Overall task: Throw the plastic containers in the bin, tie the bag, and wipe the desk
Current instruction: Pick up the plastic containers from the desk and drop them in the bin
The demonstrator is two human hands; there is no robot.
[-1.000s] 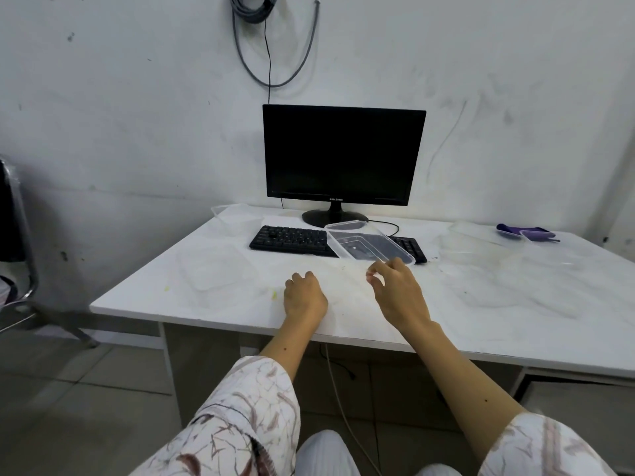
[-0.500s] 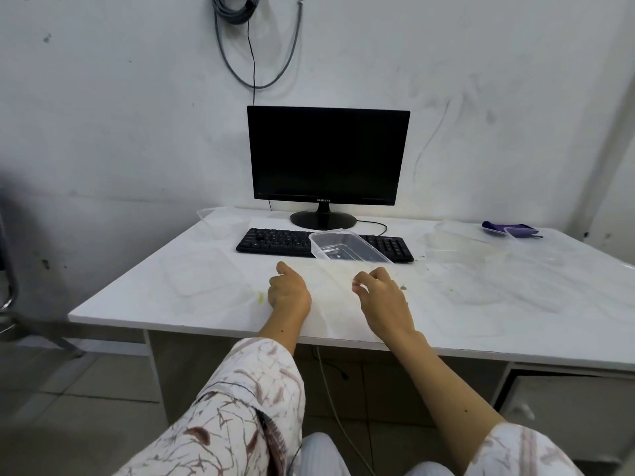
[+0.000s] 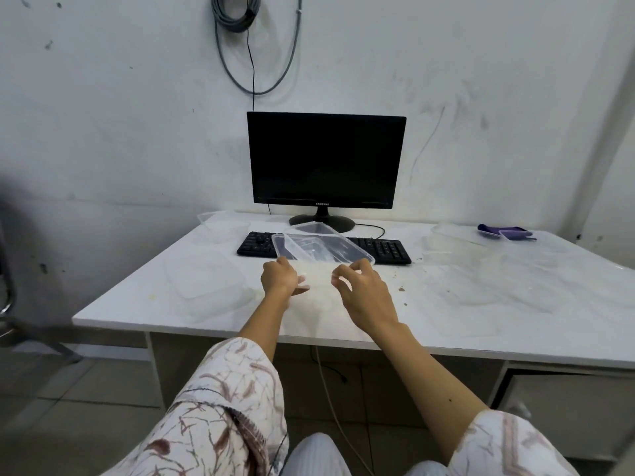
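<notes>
Head view: at centre frame, a person's left hand (image 3: pixel 279 277) and right hand (image 3: pixel 360 286) pinch the near edge of a clear plastic container (image 3: pixel 318 250), tilting it up in front of the keyboard (image 3: pixel 378 250) on the white desk (image 3: pixel 343 324). More clear containers (image 3: pixel 209 290) lie at left and right. The clearing step appears barely begun; next the held container needs carrying to a bin, which is not in view.

A plain, worn office workstation: a white desk (image 3: pixel 137 304) set against a scuffed white wall (image 3: pixel 103 115), with a black monitor (image 3: pixel 326 159) at twelve o'clock and a black keyboard (image 3: pixel 378 250) before it. Coiled grey cable (image 3: pixel 235 12) hangs above; the floor (image 3: pixel 68 424) is tiled.
</notes>
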